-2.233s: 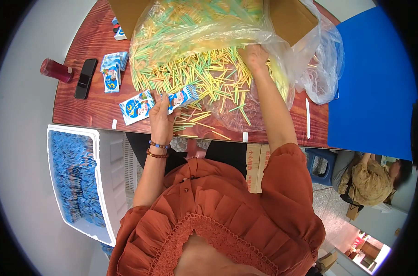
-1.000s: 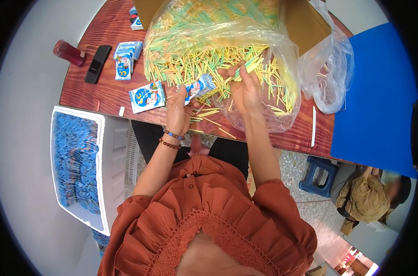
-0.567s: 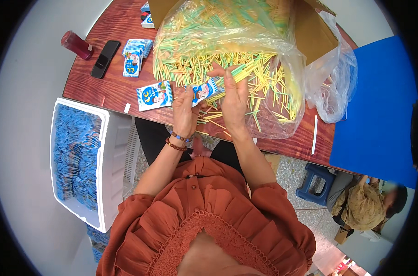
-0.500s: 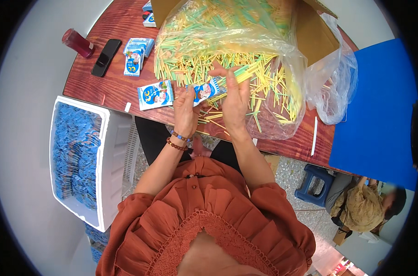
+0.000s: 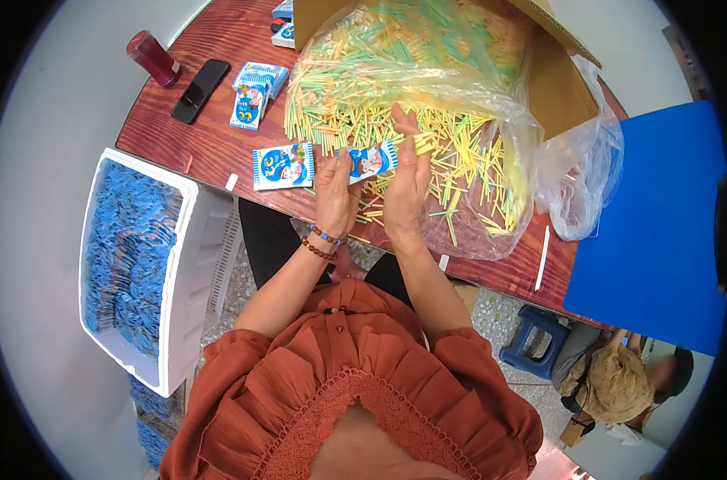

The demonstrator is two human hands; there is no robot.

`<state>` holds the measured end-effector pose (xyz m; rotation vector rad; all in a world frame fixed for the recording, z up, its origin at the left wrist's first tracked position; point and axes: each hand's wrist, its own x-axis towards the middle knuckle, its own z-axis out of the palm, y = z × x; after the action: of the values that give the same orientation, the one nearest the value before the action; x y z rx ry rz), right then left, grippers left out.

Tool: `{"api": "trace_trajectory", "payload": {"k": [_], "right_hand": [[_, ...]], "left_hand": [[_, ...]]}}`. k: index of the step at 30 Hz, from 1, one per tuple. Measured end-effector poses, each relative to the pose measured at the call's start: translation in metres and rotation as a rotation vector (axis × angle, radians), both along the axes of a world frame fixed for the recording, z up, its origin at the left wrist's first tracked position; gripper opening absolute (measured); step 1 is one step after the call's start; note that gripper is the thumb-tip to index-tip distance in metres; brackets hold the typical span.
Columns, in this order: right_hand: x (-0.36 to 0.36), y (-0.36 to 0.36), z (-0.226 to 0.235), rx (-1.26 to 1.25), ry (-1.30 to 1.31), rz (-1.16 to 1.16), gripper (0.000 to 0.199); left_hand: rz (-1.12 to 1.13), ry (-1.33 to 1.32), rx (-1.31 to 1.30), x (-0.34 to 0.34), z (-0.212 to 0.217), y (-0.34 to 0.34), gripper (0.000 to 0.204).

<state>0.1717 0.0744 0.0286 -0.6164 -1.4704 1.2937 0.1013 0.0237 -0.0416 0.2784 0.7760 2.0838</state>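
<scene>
My left hand [image 5: 334,192] pinches the lower end of a small blue-and-white packet [image 5: 371,162], wearing two beaded bracelets at the wrist. At the packet's other end, my right hand [image 5: 406,188] has its fingers closed around a short bundle of yellow and green sticks [image 5: 422,144]. The bundle meets the packet's end, and only a short length of it shows. Beside my left hand another packet [image 5: 283,166] lies flat on the table. Many loose thin sticks [image 5: 339,120] spill from a clear plastic bag [image 5: 467,84] just beyond my hands.
The bag lies in a cardboard box [image 5: 567,96] on the red-brown table [image 5: 211,152]. More packets [image 5: 251,104], a black phone [image 5: 199,92] and a red jar [image 5: 155,62] lie at the left. A white foam box [image 5: 187,264] full of blue packets stands left. A person [image 5: 619,384] sits lower right.
The stick bundle has moved left toward the packet, and much less of it shows beyond the packet's end. My right hand has come closer to the packet. The whole view has shifted slightly.
</scene>
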Motion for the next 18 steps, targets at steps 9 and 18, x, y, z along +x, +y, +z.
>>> {"api": "trace_trajectory", "payload": {"k": [9, 18], "right_hand": [[0.004, 0.011, 0.002, 0.010, -0.182, 0.112, 0.047], [0.009, 0.022, 0.001, 0.038, -0.296, 0.309, 0.065]], "left_hand": [[-0.030, -0.103, 0.107, -0.009, -0.002, 0.009, 0.026], [-0.058, -0.227, 0.192, -0.023, 0.004, 0.011, 0.027]]}}
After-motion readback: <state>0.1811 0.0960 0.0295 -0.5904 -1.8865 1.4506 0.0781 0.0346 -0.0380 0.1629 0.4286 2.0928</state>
